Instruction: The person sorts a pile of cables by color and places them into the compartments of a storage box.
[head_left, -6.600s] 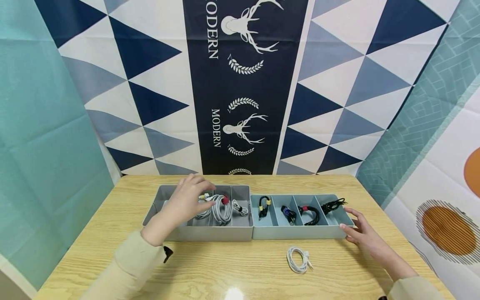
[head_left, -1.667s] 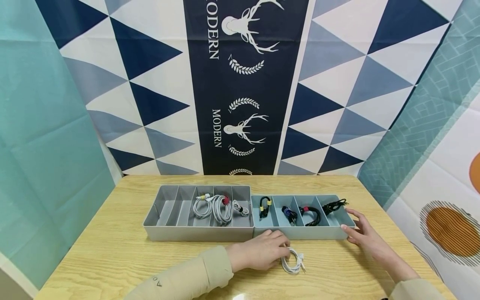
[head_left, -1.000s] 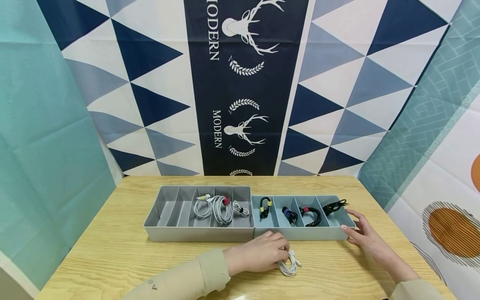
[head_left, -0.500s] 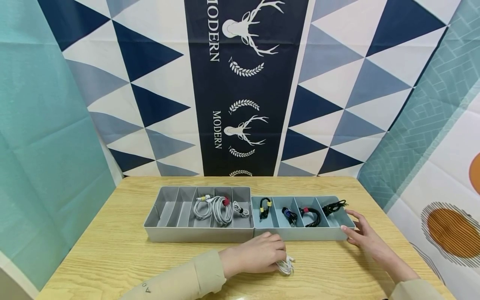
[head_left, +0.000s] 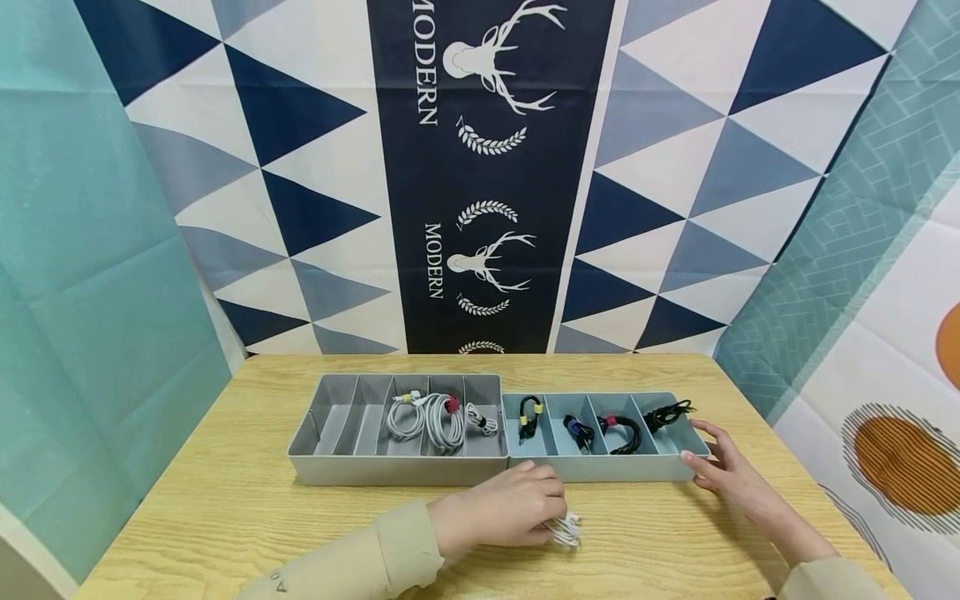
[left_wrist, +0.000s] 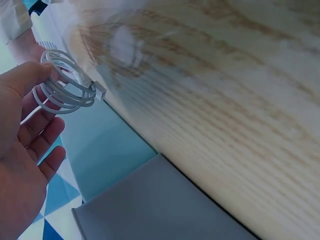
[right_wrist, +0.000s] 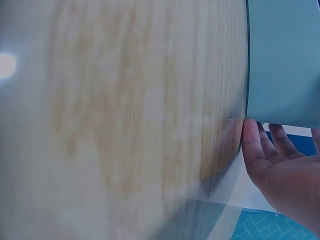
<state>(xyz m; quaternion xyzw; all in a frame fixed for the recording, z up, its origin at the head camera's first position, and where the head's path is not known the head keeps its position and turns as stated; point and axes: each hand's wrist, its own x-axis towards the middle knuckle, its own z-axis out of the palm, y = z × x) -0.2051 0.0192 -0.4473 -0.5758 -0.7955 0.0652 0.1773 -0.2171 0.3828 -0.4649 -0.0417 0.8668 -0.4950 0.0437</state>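
Note:
My left hand pinches a coiled white cable just above the table, in front of where the two boxes meet. The left wrist view shows the coil between thumb and fingers, a pale plug sticking out. My right hand rests against the right end of the light blue divided box, its fingers touching that end. Black cables lie one to a compartment in this box. On its left stands the grey divided box, with white cable coils in three compartments and bare ones at its left.
The wooden table stretches in front of and beside the boxes. A patterned cloth hangs behind the table's back edge, and cloth walls stand at both sides.
The left hand went from above the grey box to the white cable, took hold of it and drew it slightly left, turning the coil. The right hand stays at the blue box.

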